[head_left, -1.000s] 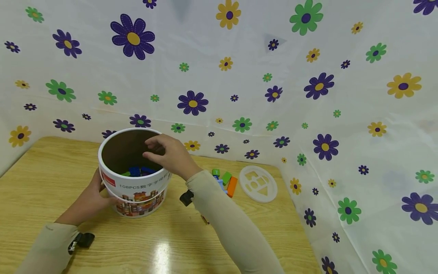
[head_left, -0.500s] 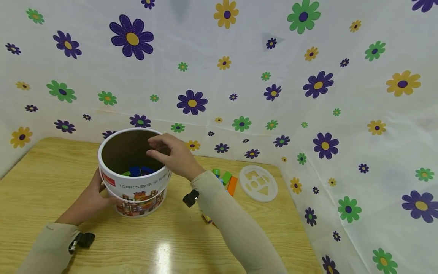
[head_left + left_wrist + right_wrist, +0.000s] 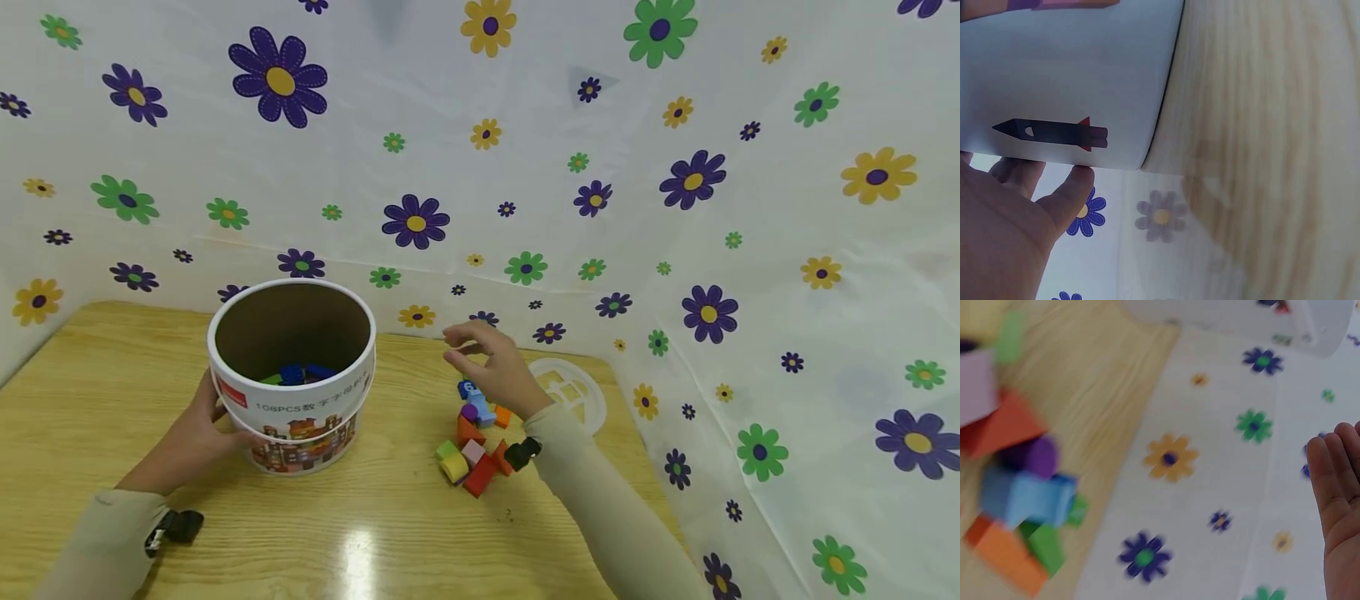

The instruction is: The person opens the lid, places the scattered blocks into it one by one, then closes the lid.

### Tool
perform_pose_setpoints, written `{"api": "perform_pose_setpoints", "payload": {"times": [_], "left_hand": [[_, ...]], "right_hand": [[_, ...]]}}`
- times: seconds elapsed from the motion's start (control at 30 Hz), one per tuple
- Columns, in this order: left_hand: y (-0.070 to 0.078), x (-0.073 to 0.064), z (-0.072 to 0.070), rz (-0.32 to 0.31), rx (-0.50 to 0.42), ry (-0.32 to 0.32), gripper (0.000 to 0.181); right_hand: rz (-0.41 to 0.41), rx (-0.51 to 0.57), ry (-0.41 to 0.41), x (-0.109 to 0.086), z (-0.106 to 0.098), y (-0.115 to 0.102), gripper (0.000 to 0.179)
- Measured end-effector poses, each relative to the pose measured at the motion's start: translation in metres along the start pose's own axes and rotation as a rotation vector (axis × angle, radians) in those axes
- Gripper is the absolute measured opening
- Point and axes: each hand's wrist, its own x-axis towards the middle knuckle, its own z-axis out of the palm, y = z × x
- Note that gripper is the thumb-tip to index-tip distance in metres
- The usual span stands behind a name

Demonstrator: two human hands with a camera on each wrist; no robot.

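Note:
A white bucket (image 3: 307,408) with a printed town picture and a wire-like white handle stands upright at the left. Blue blocks (image 3: 292,373) and a bit of green show low inside it. My left hand (image 3: 195,437) rests against its left side, thumb toward the front; in the left wrist view the fingertips touch the wall beside a printed rocket. My right hand (image 3: 495,367) is in the air right of the bucket, above a group of toy blocks, fingers loosely bent and holding nothing. Below it lie a light-blue block (image 3: 482,410), a red block (image 3: 480,477) and a yellow arch (image 3: 453,467).
A white disc with cut-out shapes (image 3: 595,400) lies at the back right, partly behind my right wrist. An orange block (image 3: 1007,553) and a green block (image 3: 1045,547) lie beside the blue ones. Flower-printed cloth (image 3: 420,83) walls the wooden table's back and right side.
My right hand has moved right, from over the bucket's rim to above the blocks. More of the block group shows now. The left hand and bucket stay in place.

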Motion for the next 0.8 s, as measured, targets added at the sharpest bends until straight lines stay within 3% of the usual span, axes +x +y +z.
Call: {"api": "perform_pose_setpoints", "payload": {"times": [0.23, 0.43, 0.6, 0.8], "left_hand": [[0.001, 0.000, -0.002, -0.039, 0.011, -0.009, 0.130], [-0.001, 0.000, -0.001, -0.044, 0.010, -0.009, 0.131], [-0.003, 0.000, -0.002, -0.031, 0.023, -0.002, 0.131], [-0.003, 0.000, -0.001, -0.008, 0.017, 0.000, 0.129]], "right_hand": [[0.183, -0.080, -0.018, -0.063, -0.020, 0.047, 0.029], [0.335, -0.116, -0.101, -0.111, -0.025, 0.071, 0.032], [0.448, -0.134, -0.198, -0.136, -0.022, 0.085, 0.037], [0.526, -0.139, -0.301, -0.150, -0.015, 0.097, 0.037]]}}
